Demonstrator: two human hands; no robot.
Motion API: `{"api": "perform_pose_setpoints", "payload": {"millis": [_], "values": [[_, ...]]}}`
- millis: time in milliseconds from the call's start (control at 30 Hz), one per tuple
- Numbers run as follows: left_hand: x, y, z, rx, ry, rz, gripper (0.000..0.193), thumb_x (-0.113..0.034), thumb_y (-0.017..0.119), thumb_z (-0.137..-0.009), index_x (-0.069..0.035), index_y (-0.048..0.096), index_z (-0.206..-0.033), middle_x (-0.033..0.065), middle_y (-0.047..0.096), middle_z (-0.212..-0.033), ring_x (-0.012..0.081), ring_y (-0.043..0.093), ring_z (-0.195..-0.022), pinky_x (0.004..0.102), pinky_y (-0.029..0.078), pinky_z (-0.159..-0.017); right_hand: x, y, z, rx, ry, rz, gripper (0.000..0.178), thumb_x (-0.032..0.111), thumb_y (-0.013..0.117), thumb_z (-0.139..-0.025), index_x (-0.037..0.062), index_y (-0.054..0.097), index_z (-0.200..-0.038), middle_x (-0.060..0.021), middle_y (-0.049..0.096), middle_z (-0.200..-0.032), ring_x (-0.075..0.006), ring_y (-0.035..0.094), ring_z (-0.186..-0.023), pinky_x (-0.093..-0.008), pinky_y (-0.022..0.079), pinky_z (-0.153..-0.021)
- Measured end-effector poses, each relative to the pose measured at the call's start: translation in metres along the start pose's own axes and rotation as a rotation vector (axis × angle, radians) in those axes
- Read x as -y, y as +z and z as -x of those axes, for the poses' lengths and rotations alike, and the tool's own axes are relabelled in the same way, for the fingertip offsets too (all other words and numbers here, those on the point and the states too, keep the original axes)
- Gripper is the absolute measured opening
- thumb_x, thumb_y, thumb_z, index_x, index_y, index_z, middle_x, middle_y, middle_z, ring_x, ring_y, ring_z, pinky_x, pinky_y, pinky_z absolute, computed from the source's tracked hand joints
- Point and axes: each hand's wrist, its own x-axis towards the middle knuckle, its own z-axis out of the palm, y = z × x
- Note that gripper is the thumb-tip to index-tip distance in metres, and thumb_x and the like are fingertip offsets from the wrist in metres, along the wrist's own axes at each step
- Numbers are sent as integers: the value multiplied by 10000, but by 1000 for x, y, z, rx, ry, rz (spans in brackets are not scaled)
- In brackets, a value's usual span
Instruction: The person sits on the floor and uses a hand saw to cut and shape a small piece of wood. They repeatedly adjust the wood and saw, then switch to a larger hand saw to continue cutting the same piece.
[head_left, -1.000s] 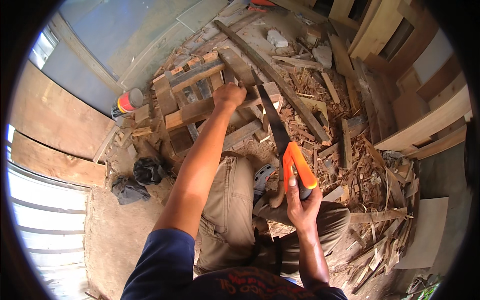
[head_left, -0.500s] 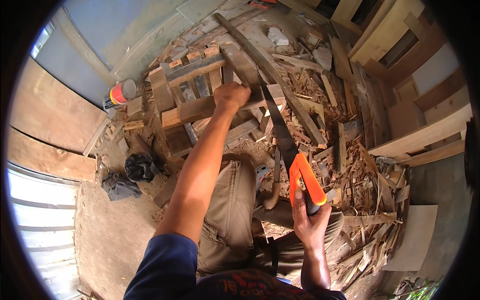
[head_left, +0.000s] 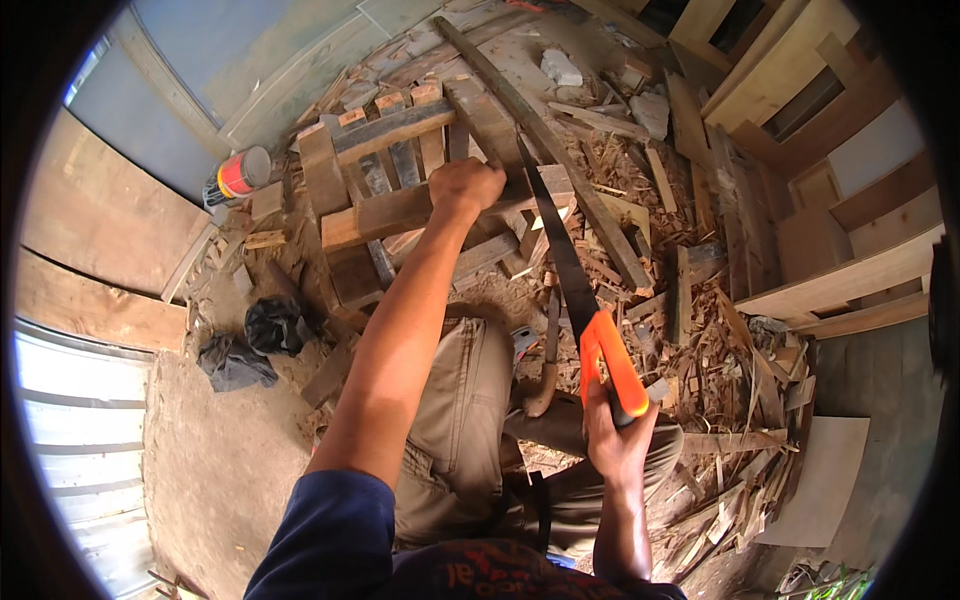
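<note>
My right hand point(head_left: 617, 438) is wrapped round the orange handle of a handsaw point(head_left: 570, 265). Its dark blade points up and away, lying across a wooden beam point(head_left: 385, 214) near that beam's right end. Farther left along the beam, my left hand point(head_left: 467, 187) is closed over the wood and presses on it. The beam rests across a stack of crossed wooden pieces point(head_left: 395, 133). How deep the teeth sit in the wood I cannot tell. Just beyond my knees lies a tool with a curved wooden handle point(head_left: 543, 392).
A long plank point(head_left: 545, 150) slants behind the blade. Wood scraps and shavings point(head_left: 740, 385) cover the ground at right. Black plastic bags point(head_left: 275, 325) and a red-banded can point(head_left: 243, 172) are at left. Wooden frames point(head_left: 840, 230) stand along the right side.
The handsaw and my right hand have shifted slightly toward me. My left hand keeps its place on the beam. The whole view has moved a little.
</note>
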Motion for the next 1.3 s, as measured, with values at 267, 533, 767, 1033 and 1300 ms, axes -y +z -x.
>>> {"api": "perform_pose_setpoints", "payload": {"millis": [267, 533, 767, 1033, 1300], "values": [[12, 3, -1, 19, 11, 30, 561, -458, 385, -951, -44, 725, -1117, 180, 695, -1176, 336, 658, -1115, 439, 494, -977, 0, 18, -35, -113, 61, -90, 150, 53, 636, -916, -46, 617, -804, 26, 568, -645, -42, 532, -619, -243, 421, -542], [-2, 2, -3, -13, -43, 43, 553, -474, 385, -966, -76, 752, -1078, 138, 714, -1149, 294, 662, -1121, 389, 501, -973, 28, 9, -7, -140, 80, -153, 177, 90, 629, -940, -22, 623, -802, 21, 587, -653, -19, 533, -617, -210, 403, -540], [7, -1, -1, 21, -9, 13, 534, -462, 403, -960, -73, 752, -1072, 133, 709, -1165, 281, 659, -1128, 389, 502, -967, 13, 38, -55, -41, -15, 36, 106, 112, 595, -956, 8, 606, -977, 25, 570, -636, -25, 513, -519, -195, 389, -462], [5, -4, -1, 21, -21, 65, 553, -455, 392, -957, -43, 744, -1070, 190, 706, -1134, 334, 663, -1106, 427, 497, -976, 16, 25, -38, -60, 35, -83, 178, 114, 638, -930, -60, 668, -910, -3, 633, -706, -29, 562, -656, -214, 427, -566], [12, 5, -7, 2, -3, 34, 566, -435, 371, -968, -18, 744, -1049, 208, 703, -1127, 353, 666, -1092, 437, 496, -976, 5, 46, -53, -58, -24, -52, 178, 121, 643, -934, -39, 655, -856, 7, 627, -693, -36, 561, -653, -256, 448, -541]]}}
